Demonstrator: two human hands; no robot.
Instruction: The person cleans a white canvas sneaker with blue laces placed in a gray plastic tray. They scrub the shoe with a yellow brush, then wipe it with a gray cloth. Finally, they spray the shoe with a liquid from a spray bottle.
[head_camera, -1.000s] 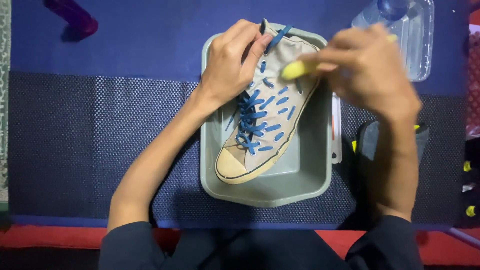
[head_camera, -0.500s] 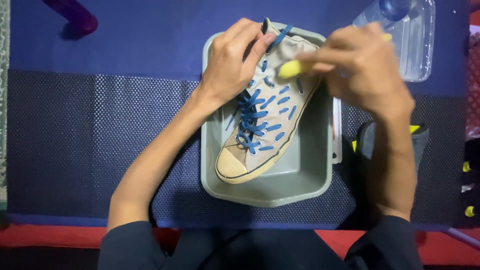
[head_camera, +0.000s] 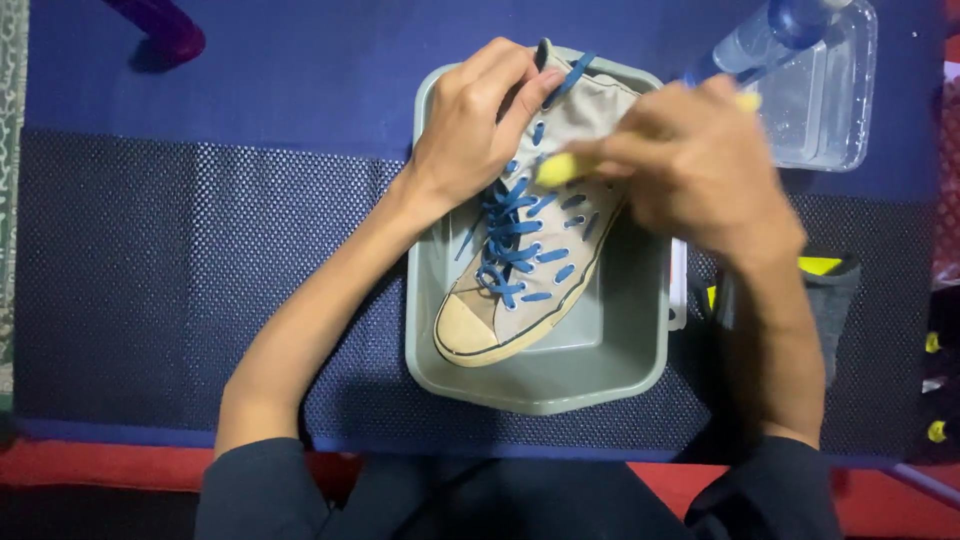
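Observation:
A beige high-top sneaker with blue laces lies tilted in a grey plastic tub, toe toward me. My left hand grips the sneaker's ankle collar at the tub's far edge. My right hand is blurred with motion and holds a yellow brush whose head presses on the sneaker's upper side, near the eyelets.
The tub sits on a dark dotted mat over a blue table. A clear plastic tray with a blue-tinted bottle stands at the back right. A purple object is at the back left. A dark grey and yellow item lies right of the tub.
My right hand with the yellow brush has shifted slightly left and down along the sneaker's side. My left hand and the sneaker have stayed in place.

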